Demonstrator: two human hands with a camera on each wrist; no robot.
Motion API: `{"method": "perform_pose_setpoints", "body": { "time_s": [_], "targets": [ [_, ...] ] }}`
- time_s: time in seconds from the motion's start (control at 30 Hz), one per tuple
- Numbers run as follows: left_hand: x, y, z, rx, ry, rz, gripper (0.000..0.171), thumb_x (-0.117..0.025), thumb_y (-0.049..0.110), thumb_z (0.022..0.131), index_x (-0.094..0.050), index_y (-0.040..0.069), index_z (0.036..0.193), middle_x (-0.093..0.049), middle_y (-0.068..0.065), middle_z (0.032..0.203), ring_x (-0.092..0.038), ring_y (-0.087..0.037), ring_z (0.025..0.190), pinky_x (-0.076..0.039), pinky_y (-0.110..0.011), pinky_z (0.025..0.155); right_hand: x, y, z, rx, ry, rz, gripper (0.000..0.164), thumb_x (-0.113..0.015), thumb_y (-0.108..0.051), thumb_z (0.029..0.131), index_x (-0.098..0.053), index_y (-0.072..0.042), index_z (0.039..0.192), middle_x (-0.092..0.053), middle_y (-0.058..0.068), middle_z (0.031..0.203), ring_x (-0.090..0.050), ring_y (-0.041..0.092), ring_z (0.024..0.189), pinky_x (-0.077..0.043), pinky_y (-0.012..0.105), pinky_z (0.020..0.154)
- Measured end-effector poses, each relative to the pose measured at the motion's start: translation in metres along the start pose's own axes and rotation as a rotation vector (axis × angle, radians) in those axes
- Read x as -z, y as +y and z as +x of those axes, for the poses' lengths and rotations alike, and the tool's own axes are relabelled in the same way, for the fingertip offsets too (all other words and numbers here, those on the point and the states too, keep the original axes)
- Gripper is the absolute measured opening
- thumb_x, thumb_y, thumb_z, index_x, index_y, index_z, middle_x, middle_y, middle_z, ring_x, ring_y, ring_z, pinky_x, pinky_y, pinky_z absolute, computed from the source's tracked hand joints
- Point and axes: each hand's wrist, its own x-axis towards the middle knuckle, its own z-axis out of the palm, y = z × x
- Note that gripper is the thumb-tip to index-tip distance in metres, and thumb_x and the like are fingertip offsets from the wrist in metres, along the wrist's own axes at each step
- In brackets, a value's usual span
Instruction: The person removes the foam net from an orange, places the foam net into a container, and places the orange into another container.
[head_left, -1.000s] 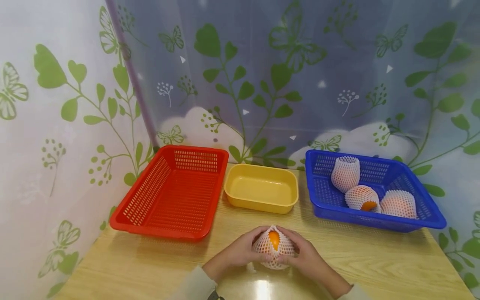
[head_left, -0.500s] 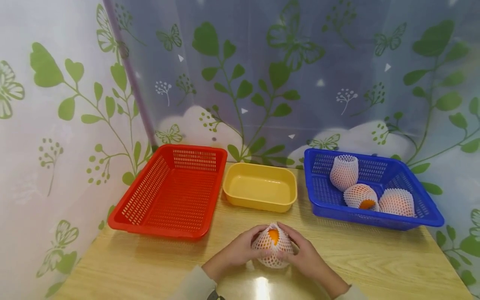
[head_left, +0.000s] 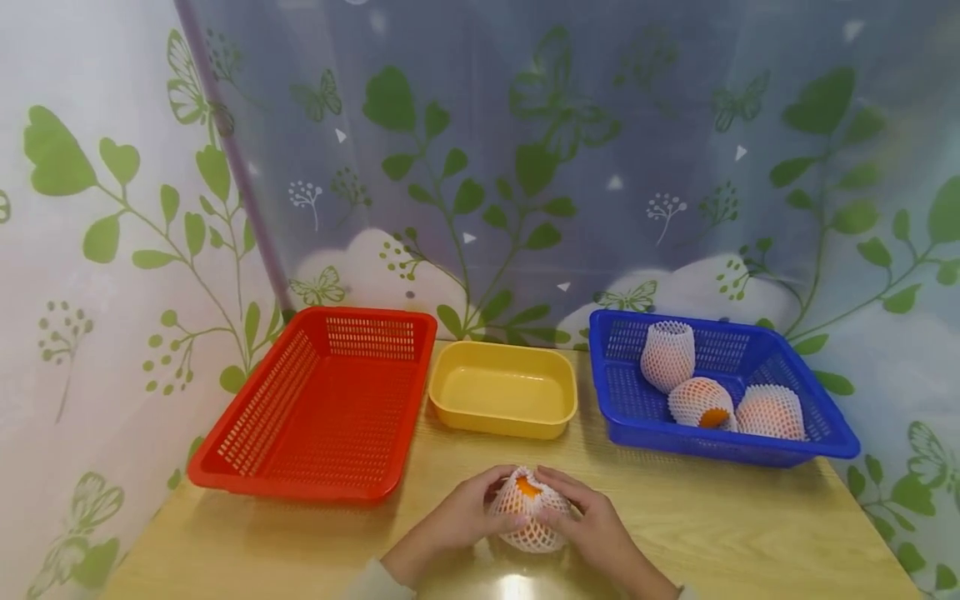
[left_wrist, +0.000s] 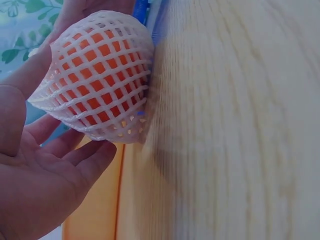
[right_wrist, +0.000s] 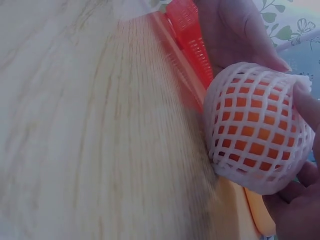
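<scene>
Between both hands, low in the middle of the head view, is an orange (head_left: 528,486) in a white foam net sleeve (head_left: 531,533). Its peel shows through the gathered opening at the top and, in both wrist views, through the mesh. My left hand (head_left: 467,512) holds its left side, thumb (left_wrist: 31,75) toward the mouth of the net. On the opposite side my right hand (head_left: 594,521) grips the sleeve, thumb (right_wrist: 306,106) near its rim. The net's underside sits at or just above the wooden table (head_left: 712,517); I cannot tell which.
Beyond the hands stand a red slotted basket (head_left: 300,483) at left and a yellow tub (head_left: 502,423) in the middle. At right, a blue basket (head_left: 720,446) contains 3 net-wrapped fruits (head_left: 667,358). A patterned curtain (head_left: 465,125) rises behind them.
The net's opening has gone from a tall slit to a wider gap at the top. Both hands stay around the fruit. The head view has shifted, so the containers appear further left and lower.
</scene>
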Motion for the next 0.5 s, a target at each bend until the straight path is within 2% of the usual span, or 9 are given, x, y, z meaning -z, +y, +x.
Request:
{"method": "perform_pose_setpoints", "body": {
  "time_s": [0.1, 0.23, 0.37, 0.5],
  "targets": [
    [0.002, 0.002, -0.001, -0.017, 0.010, -0.001, 0.066, -0.074, 0.031, 0.087, -0.046, 0.007, 0.142, -0.055, -0.010, 0.136, -0.054, -0.027, 0.122, -0.043, -0.041, 0.103, -0.003, -0.001, 0.001, 0.016, 0.066, 0.012, 0.036, -0.073, -0.019, 0.087, -0.068, -0.010, 0.122, -0.059, 0.004, 0.135, -0.047, 0.026, 0.131, -0.038, 0.036, 0.107],
    [0.002, 0.003, -0.003, -0.029, 0.001, 0.013, 0.067, -0.072, 0.030, 0.089, -0.044, 0.005, 0.144, -0.053, -0.013, 0.140, -0.052, -0.029, 0.125, -0.042, -0.040, 0.105, -0.007, -0.002, 0.003, 0.060, 0.140, 0.023, 0.023, -0.075, -0.015, 0.085, -0.075, -0.008, 0.107, -0.067, 0.003, 0.123, -0.054, 0.023, 0.125, -0.039, 0.022, 0.101],
    [0.001, 0.003, -0.005, -0.037, 0.008, 0.020, 0.064, -0.069, 0.028, 0.091, -0.043, 0.003, 0.144, -0.052, -0.014, 0.140, -0.052, -0.030, 0.126, -0.042, -0.040, 0.105, -0.012, -0.003, 0.004, 0.087, 0.219, 0.049, 0.015, -0.076, -0.011, 0.083, -0.077, -0.007, 0.098, -0.071, 0.007, 0.112, -0.060, 0.019, 0.117, -0.043, 0.018, 0.096],
    [-0.001, 0.004, -0.007, -0.048, 0.034, 0.004, 0.060, -0.067, 0.028, 0.093, -0.045, 0.003, 0.143, -0.053, -0.014, 0.140, -0.052, -0.030, 0.126, -0.043, -0.039, 0.104, -0.016, -0.003, 0.003, 0.081, 0.249, 0.085, 0.016, -0.075, -0.008, 0.083, -0.076, -0.005, 0.099, -0.072, 0.009, 0.108, -0.062, 0.010, 0.111, -0.047, 0.018, 0.092]
  ]
}}
